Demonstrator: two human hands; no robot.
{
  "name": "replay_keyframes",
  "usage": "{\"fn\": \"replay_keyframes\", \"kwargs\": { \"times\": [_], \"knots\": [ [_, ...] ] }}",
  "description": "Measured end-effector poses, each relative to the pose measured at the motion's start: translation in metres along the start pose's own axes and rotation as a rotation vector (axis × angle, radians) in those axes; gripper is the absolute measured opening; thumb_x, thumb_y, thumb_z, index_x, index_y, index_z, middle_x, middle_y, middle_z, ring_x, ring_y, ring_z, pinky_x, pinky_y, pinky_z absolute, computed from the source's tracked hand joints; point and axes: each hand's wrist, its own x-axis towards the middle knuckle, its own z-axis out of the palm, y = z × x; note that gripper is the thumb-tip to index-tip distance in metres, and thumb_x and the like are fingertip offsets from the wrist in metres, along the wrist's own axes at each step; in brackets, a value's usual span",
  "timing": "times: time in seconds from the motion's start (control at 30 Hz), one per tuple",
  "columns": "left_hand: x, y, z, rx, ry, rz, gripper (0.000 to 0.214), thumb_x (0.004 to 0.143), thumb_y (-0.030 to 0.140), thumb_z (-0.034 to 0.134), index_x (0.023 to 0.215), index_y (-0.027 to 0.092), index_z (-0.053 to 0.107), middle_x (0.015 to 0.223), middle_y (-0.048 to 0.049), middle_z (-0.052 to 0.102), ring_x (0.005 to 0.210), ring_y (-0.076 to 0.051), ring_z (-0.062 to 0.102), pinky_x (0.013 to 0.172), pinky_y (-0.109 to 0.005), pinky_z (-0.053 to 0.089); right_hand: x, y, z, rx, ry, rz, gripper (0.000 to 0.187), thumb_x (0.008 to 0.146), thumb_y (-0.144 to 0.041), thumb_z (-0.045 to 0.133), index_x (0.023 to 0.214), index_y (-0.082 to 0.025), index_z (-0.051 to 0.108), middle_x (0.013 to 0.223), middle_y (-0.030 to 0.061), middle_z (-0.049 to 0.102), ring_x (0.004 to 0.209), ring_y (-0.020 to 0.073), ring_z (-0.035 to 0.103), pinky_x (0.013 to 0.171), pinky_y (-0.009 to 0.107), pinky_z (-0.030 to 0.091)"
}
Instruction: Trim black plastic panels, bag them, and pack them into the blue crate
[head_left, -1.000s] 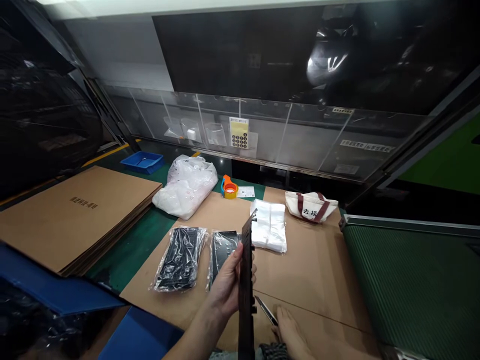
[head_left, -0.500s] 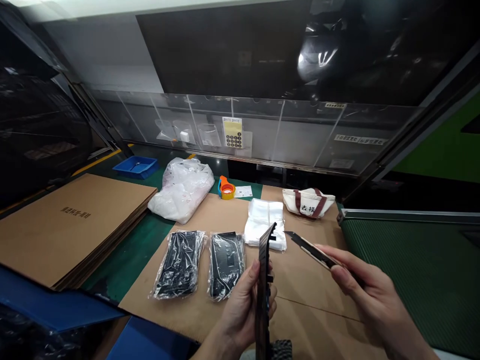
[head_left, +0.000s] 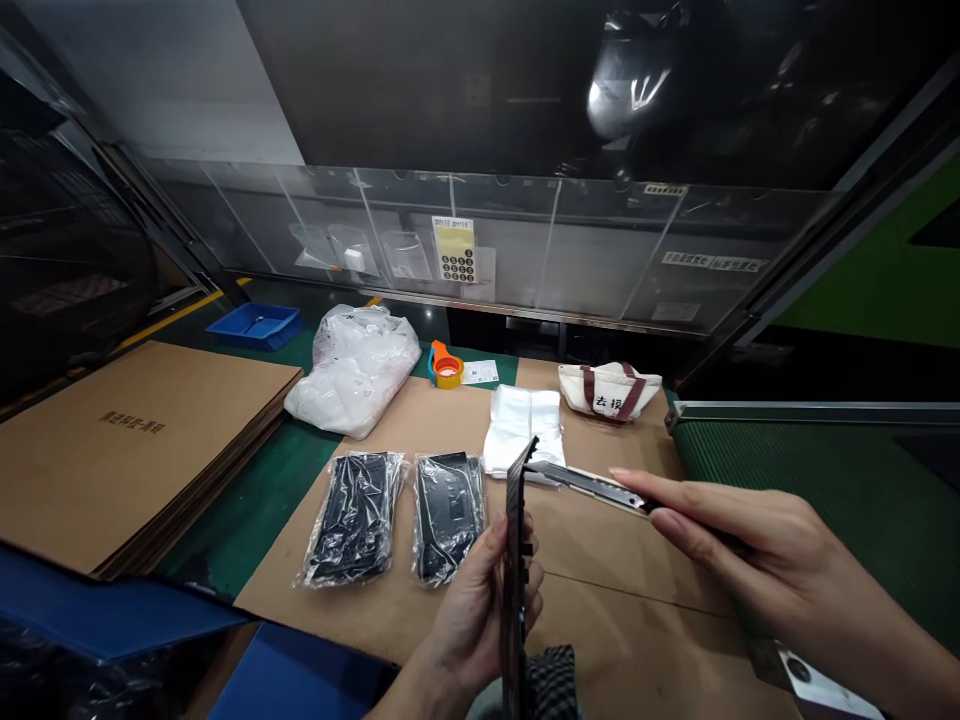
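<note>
My left hand (head_left: 480,600) is closed around a thin black plastic part (head_left: 516,560), held upright on edge with small tabs along its right side. In my right hand (head_left: 757,540) is a slim utility knife (head_left: 600,486), pinched between thumb and fingers. Its blade end meets or overlaps the upper end of the black part; whether they touch I cannot tell. Beyond the hands lie two clear-bagged bundles of black parts, a left one (head_left: 354,518) and a right one (head_left: 448,515). A stack of clear plastic bags (head_left: 523,425) lies just behind the black part.
Flat cardboard (head_left: 630,590) covers the bench. At the back are a white plastic sack (head_left: 358,370), a tape dispenser (head_left: 447,368), a cloth bag (head_left: 611,392) and a blue tray (head_left: 255,327). Stacked cardboard sheets (head_left: 142,450) stand left, a green conveyor belt (head_left: 817,490) right.
My right hand has brought the knife leftward, so its blade end now reaches the top of the black part. The left hand keeps its hold. The view has shifted slightly.
</note>
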Motion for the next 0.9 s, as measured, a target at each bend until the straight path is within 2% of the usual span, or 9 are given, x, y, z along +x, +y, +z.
{"fn": "replay_keyframes", "kwargs": {
  "times": [0.23,0.47,0.77,0.9],
  "knots": [
    [0.001,-0.003,-0.006,0.000,-0.094,-0.004,0.017,0.077,0.027,0.061,0.086,0.013,0.059,0.052,0.0060,0.044,0.035,-0.003,0.040,0.029,-0.012,0.029,-0.003,-0.006,-0.002,-0.056,-0.025,-0.075,0.038,0.089,-0.024,0.043,0.126,-0.034,0.043,0.084,-0.0041,0.066,0.086,0.0107,0.063,0.066,0.016,0.051],
    [-0.001,-0.006,-0.007,0.001,-0.106,-0.003,0.014,0.080,0.026,0.057,0.085,0.013,0.058,0.055,0.0050,0.046,0.035,-0.003,0.040,0.029,-0.012,0.029,-0.008,-0.012,-0.004,-0.109,0.002,-0.061,0.037,0.088,-0.027,0.042,0.124,-0.029,0.049,0.071,-0.0005,0.067,0.073,0.0151,0.065,0.060,0.020,0.052],
    [0.001,-0.009,-0.008,-0.031,-0.062,-0.018,0.019,0.075,0.031,0.063,0.079,0.013,0.057,0.053,0.0051,0.046,0.036,-0.004,0.043,0.029,-0.011,0.030,-0.012,-0.018,-0.002,-0.128,-0.011,-0.124,0.036,0.087,-0.027,0.044,0.123,-0.030,0.050,0.074,0.0001,0.069,0.064,0.0137,0.065,0.055,0.019,0.051],
    [0.001,-0.008,-0.009,-0.018,-0.127,-0.023,0.018,0.079,0.031,0.058,0.084,0.014,0.057,0.055,0.0054,0.047,0.035,-0.003,0.042,0.029,-0.012,0.030,-0.010,-0.017,-0.001,-0.114,0.018,-0.063,0.036,0.088,-0.026,0.042,0.123,-0.029,0.050,0.072,-0.0003,0.068,0.068,0.0142,0.065,0.059,0.020,0.052]
  ]
}}
